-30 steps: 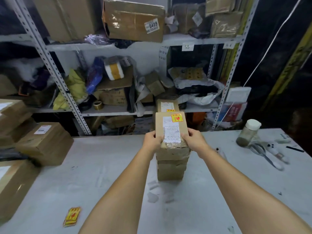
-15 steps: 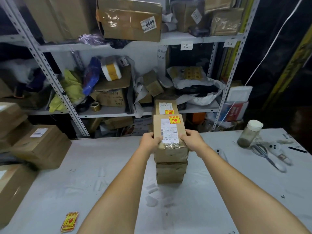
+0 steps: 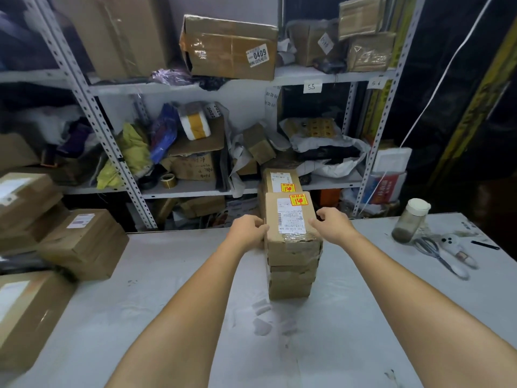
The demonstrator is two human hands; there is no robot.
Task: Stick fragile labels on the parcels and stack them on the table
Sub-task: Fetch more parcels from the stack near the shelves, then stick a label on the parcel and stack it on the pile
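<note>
A stack of brown parcels (image 3: 291, 284) stands in the middle of the white table (image 3: 363, 317). The top parcel (image 3: 292, 246) lies flat on it and carries a white shipping slip and a yellow-red fragile label (image 3: 300, 201). My left hand (image 3: 249, 231) grips the top parcel's left edge with curled fingers. My right hand (image 3: 333, 225) hovers at the parcel's right edge, its fingers loose and not closed round it. Right behind stands another parcel (image 3: 281, 180) with its own fragile label (image 3: 288, 187).
Several brown parcels (image 3: 84, 242) are piled along the table's left side. A jar (image 3: 409, 222), scissors (image 3: 436, 253) and a small white toy (image 3: 453, 247) lie at the right. Paper scraps (image 3: 261, 306) lie in front of the stack. Metal shelves (image 3: 134, 203) full of boxes stand behind the table.
The top parcel was lowered from a tilt until it lies flat on the stack. My right hand has loosened and drawn slightly off its right edge.
</note>
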